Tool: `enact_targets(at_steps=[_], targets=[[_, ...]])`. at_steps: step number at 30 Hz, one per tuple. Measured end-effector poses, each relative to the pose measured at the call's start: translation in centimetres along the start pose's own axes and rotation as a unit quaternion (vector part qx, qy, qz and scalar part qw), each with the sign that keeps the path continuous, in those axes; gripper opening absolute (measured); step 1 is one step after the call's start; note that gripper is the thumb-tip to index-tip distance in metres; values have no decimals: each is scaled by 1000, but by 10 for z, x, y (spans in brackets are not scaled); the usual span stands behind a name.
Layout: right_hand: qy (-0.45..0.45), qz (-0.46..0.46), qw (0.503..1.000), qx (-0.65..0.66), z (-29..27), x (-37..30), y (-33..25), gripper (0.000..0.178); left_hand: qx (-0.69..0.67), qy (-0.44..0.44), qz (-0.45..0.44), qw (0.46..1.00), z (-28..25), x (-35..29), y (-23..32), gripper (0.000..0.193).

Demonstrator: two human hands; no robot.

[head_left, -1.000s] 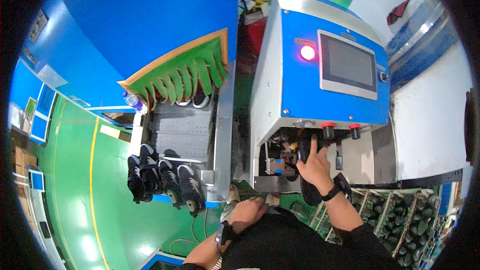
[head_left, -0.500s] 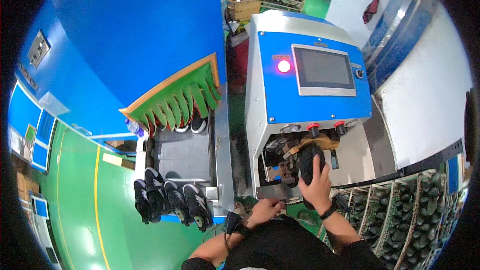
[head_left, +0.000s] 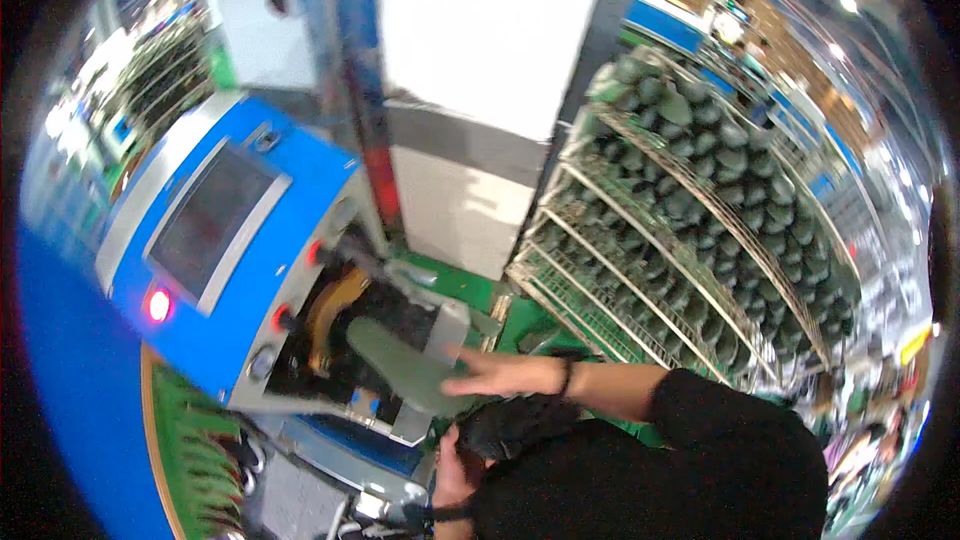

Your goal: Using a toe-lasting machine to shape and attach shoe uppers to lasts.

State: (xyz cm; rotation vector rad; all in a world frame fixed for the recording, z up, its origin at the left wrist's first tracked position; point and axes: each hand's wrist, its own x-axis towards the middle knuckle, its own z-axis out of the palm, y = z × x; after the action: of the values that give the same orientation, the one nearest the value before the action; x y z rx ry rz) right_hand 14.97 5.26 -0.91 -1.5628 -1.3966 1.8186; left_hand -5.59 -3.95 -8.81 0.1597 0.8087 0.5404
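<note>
A grey-green, foot-shaped shoe last (head_left: pixel 400 365), smeared by motion, stands out in front of the blue machine's opening. My right hand (head_left: pixel 500 376) has its fingers around the near end of the last. Close to my body is a black shoe (head_left: pixel 510 427), partly hidden by my right forearm and dark clothing. My left hand (head_left: pixel 455 472) grips this shoe from its left side. The machine's dark working parts and a curved yellow piece (head_left: pixel 335 315) show behind the last.
The blue and white machine (head_left: pixel 240 240) with screen and red light stands at left. A wire rack (head_left: pixel 690 220) packed with dark green lasts fills the right. At lower left are a green fringed curtain (head_left: pixel 195 455) and a grey conveyor surface (head_left: pixel 300 495).
My view has swung right toward the rack. The black shoe has left the machine opening and is now in my left hand; the green last now shows in my right.
</note>
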Motion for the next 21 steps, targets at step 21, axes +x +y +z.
enact_targets(at_steps=[21], targets=[[290,-261,294,872,-220,-233,407,56,311,250,4,917,124,57,-38,54]])
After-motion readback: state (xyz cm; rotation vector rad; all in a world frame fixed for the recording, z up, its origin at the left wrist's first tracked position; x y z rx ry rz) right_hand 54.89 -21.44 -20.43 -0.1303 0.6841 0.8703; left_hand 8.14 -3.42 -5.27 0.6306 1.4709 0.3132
